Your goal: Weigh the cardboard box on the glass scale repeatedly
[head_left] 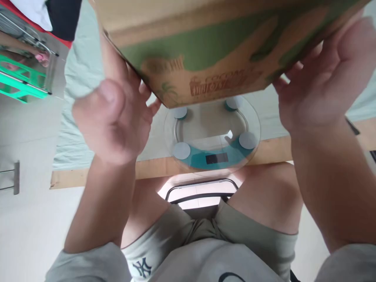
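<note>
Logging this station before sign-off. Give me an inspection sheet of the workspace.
Surface: wooden board under a pale cloth.
Job's things: cardboard box with green print, held above a round glass scale.
Clutter: nothing seen.
Grippers: left hand and right hand press the box's sides, fingers spread.
Cables: nothing seen.
Surroundings: pale floor; green frame at far left; black-framed seat between the knees.

Both arms reach up and forward. The left hand [113, 117] and right hand [320, 78] press inward, palms facing, fingers spread.
</note>
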A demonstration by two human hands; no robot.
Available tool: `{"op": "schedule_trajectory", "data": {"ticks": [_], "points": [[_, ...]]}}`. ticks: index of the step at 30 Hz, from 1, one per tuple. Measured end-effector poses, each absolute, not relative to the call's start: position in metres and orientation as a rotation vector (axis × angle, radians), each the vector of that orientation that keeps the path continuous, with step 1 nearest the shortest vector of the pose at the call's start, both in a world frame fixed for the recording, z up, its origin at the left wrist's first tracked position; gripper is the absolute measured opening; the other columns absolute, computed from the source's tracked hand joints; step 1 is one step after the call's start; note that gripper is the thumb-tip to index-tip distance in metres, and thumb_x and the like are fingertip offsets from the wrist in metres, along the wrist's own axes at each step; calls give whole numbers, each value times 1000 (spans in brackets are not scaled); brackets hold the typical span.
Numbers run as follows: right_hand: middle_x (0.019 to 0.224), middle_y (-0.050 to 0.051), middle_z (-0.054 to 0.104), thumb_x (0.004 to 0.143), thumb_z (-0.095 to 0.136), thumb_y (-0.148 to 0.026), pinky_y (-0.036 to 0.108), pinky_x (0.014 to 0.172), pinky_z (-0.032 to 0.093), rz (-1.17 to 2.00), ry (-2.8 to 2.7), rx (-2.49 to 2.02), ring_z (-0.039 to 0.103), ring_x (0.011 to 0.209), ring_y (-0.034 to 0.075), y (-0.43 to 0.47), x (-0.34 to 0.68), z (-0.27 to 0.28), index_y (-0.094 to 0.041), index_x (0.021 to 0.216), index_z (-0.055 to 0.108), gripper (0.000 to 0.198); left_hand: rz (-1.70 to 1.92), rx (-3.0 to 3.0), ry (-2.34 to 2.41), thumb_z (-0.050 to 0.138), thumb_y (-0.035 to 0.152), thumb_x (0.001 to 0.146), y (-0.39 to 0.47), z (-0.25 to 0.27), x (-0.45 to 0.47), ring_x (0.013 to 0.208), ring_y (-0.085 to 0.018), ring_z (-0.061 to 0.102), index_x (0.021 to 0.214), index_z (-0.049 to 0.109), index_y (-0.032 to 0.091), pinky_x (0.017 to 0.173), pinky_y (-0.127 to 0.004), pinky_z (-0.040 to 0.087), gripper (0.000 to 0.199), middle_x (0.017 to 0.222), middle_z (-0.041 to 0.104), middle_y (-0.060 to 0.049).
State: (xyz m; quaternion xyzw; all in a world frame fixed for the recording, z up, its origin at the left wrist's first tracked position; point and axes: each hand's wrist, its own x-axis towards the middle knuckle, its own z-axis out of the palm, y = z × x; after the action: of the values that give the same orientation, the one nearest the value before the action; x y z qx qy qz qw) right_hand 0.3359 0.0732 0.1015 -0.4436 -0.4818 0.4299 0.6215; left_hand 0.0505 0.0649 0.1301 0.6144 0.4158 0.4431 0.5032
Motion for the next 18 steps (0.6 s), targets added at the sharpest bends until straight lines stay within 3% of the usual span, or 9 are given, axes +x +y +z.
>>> {"op": "schedule_trajectory", "data": {"ticks": [3,5,11,15,18], "points": [[137,-5,69,80,70,-75,30,83,57,968,-1059,-1043,67,135,23,28,329,96,-36,115,75,53,1022,1412,937,79,88,66,21,127,42,162,-34,47,140,61,43,118,-41,55,88,173,45,7],[134,0,68,75,71,-83,32,80,58,952,-1031,-1108,68,128,24,7,327,89,-34,116,70,65,1021,1351,1008,80,90,62,2,120,42,158,-37,50,138,61,38,116,-45,56,94,169,50,-1],[131,6,66,77,58,-91,36,84,59,939,-1069,-1138,67,117,23,-19,331,65,-31,118,62,74,1057,1332,1019,75,94,58,-30,99,38,156,-44,51,133,64,36,112,-54,60,95,168,51,-8],[140,5,64,88,48,-87,37,92,60,941,-1155,-1170,67,126,24,-28,330,53,-34,121,62,64,1032,1327,1023,74,92,62,-37,93,32,157,-45,49,131,66,35,112,-53,60,90,170,49,-9],[140,4,65,87,52,-85,38,94,61,958,-1138,-1166,68,126,24,-33,329,47,-35,119,62,60,1045,1310,1029,76,91,61,-40,90,31,157,-44,49,130,65,36,112,-51,60,89,169,49,-7]]}}
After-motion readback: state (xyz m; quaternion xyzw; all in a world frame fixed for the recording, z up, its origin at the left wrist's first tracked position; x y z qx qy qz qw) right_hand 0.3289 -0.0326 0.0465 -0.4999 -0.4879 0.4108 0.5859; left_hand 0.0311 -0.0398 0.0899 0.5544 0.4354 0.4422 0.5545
